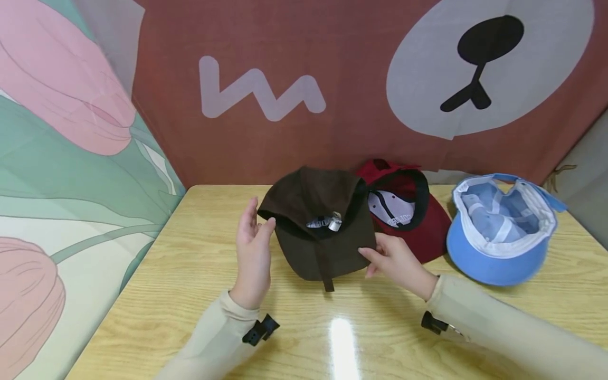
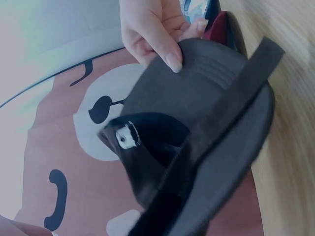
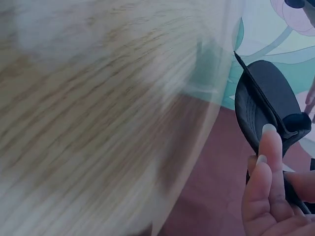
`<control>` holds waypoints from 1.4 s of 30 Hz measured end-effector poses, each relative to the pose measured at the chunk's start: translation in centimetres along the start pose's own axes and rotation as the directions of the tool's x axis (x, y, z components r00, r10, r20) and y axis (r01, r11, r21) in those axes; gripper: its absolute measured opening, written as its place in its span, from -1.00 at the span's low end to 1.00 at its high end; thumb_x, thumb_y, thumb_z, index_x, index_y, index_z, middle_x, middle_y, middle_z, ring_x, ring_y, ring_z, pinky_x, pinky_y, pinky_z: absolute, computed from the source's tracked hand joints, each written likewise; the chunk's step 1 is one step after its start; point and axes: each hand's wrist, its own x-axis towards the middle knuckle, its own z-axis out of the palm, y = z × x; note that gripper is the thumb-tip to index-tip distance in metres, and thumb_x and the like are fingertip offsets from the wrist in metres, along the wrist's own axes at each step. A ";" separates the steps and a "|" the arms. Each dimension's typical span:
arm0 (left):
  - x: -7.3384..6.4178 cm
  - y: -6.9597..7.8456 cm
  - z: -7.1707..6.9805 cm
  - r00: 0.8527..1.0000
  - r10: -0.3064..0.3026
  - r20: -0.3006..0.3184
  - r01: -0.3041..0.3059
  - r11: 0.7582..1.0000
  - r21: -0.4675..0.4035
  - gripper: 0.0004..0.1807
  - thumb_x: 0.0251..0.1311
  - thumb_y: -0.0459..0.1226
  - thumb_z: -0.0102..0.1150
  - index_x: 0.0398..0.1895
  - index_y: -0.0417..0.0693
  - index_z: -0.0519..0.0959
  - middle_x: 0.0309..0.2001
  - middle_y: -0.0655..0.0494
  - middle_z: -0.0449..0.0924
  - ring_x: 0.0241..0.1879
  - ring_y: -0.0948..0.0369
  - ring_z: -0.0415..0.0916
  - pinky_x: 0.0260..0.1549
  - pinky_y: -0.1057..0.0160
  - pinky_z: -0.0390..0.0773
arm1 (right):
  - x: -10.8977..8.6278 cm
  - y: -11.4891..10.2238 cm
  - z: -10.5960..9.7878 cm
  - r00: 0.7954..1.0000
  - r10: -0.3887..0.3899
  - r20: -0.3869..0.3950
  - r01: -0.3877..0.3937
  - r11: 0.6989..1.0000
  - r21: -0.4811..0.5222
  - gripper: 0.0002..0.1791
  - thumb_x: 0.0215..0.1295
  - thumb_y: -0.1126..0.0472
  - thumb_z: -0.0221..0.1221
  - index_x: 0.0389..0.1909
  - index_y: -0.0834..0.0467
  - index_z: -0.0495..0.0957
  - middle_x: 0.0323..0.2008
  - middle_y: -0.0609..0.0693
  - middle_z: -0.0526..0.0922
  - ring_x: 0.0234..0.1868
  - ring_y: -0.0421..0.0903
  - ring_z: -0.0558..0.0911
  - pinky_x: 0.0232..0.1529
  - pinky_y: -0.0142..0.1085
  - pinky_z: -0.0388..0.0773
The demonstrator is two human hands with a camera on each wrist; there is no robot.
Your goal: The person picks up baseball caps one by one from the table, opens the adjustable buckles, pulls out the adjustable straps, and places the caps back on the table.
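**Brown cap [image 1: 328,184] pinched by its brim [image 1: 301,261] at the centre of the head view**

The right hand [image 1: 398,259] pinches the brim at its right edge, thumb on the near face; in the head view most of its fingers are hidden behind. The left hand [image 1: 253,258] stands beside the cap's left edge, fingers extended and thumb apart from them; whether the thumb touches the cap is hard to tell. In the left wrist view only a sliver of that hand shows, at the lower left. Whether the brown cap touches the table [image 1: 180,306] cannot be made out. It hides the left part of the red cap [image 1: 438,229]. Both sleeves [image 1: 518,322] run out of the frame at the bottom and right, and the muzzle printed on the cloth [image 1: 351,142] is cut off at the top.

A label [image 1: 317,222] inside the brown cap bears lettering too small and slanted to read. The red cap's white panel [image 1: 389,207] carries raised lettering, also unreadable.

The brown cap's hollow faces the head camera, with a silver buckle [image 1: 335,222] beside the label and a strap [image 1: 326,272] hanging over the brim. The red cap lies tipped open right of centre, its panel showing within a dark band. At the right, the blue cap [image 1: 496,270] lies hollow up, showing a white inner band [image 1: 503,249] and pale seam tapes.
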 end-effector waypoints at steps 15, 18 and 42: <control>-0.6 -0.7 0.2 0.997 0.064 0.041 -0.066 0.997 0.039 -0.52 0.35 -0.49 -0.17 0.33 -0.39 0.19 0.34 -0.18 0.25 0.36 0.03 0.15 0.31 0.14 0.18 | 2.8 0.4 4.4 0.989 0.104 0.106 -0.117 0.985 0.123 -0.78 0.35 0.42 0.12 -0.49 0.29 0.34 -0.73 0.08 0.54 -0.66 0.08 0.64 -0.59 -0.28 0.58; -0.7 -0.8 0.3 0.997 0.065 0.037 -0.067 0.997 0.046 -0.55 0.35 -0.51 -0.17 0.30 -0.41 0.21 0.29 -0.20 0.31 0.33 0.01 0.21 0.26 0.24 0.25 | 3.3 0.4 5.2 0.983 0.139 0.118 -0.155 0.977 0.144 -0.71 0.37 0.41 0.10 -0.54 0.23 0.27 -0.74 0.08 0.53 -0.68 0.02 0.64 -0.61 -0.27 0.58; -1.1 -2.0 0.2 0.997 0.012 0.078 -0.014 1.000 0.021 -0.61 0.37 -0.50 -0.20 0.25 -0.40 0.24 0.25 -0.21 0.33 0.30 -0.01 0.24 0.26 0.26 0.25 | 7.5 0.8 8.1 0.946 0.293 0.142 -0.322 0.901 0.290 -0.80 0.46 0.48 -0.11 0.03 0.48 0.29 -0.31 0.33 0.57 -0.58 -0.08 0.63 -0.54 -0.32 0.58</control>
